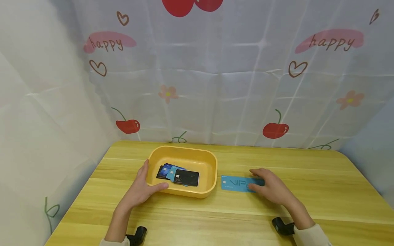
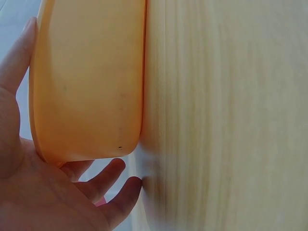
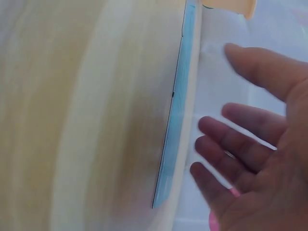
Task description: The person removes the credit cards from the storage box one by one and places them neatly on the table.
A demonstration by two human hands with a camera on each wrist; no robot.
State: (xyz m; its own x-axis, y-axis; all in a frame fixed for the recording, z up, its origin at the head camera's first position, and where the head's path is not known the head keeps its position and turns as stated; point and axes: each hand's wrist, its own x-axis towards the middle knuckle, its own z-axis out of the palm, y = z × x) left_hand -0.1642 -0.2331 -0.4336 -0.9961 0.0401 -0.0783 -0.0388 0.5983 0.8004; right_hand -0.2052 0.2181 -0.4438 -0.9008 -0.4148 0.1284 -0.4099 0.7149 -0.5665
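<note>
The left hand (image 1: 138,191) has its fingers and thumb gripping the near-left corner of a shallow, rounded yellow plastic tray (image 1: 212,174). The right hand (image 1: 272,187), fingers loosely bent and holding nothing, hovers by the right end of a flat light-blue VIP card (image 1: 234,184), possibly overlapping another, on the wood-grain desk (image 1: 197,220). Several overlapping black and blue cards (image 1: 184,178) already lie inside; only the light-blue portion seems left outside.

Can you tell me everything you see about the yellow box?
The yellow box is open-topped, with rounded corners and a smooth rim, and looks like plastic. A tiny dark mark shows on its outside. It sits upright on the wooden table. Overlapping cards lie inside, a black one on top. The left hand holds it at its left end.
</note>
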